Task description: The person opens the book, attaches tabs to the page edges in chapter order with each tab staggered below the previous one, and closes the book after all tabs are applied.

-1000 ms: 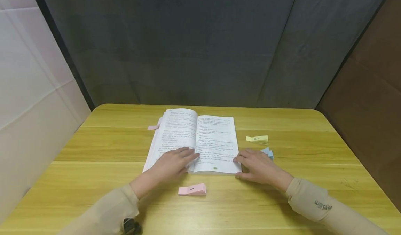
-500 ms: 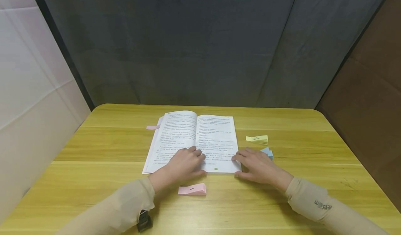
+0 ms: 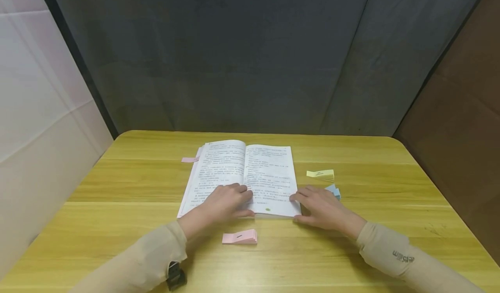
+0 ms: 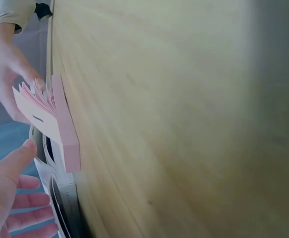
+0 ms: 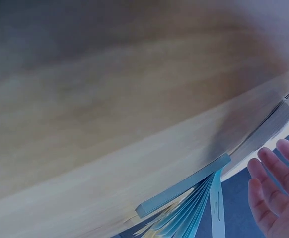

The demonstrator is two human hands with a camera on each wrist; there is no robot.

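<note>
An open book (image 3: 269, 171) with printed pages lies on the table. My left hand (image 3: 224, 204) rests across its lower middle, over the fold, with the fingers loosely bent in the head view. In the left wrist view the fingers (image 4: 33, 201) of that hand look spread beside the book's edge. At the lower right corner of the right page, my right hand (image 3: 324, 207) touches the page edge with relaxed fingers. Neither hand grips anything. A pink tab (image 3: 190, 159) sticks out from the book's left side. The bottom of the fold is hidden under the left hand.
A pink sticky-note pad (image 3: 240, 236) lies in front of the book, its leaves fanned up (image 4: 37, 106). To the right are a yellow pad (image 3: 321, 174) and a blue pad (image 3: 333, 190), partly behind the right hand. A grey partition (image 3: 250, 58) stands behind the table.
My left hand has slid right over the fold, then slightly back left. The left page lies lower and flatter than a second ago. My right hand has hardly moved.
</note>
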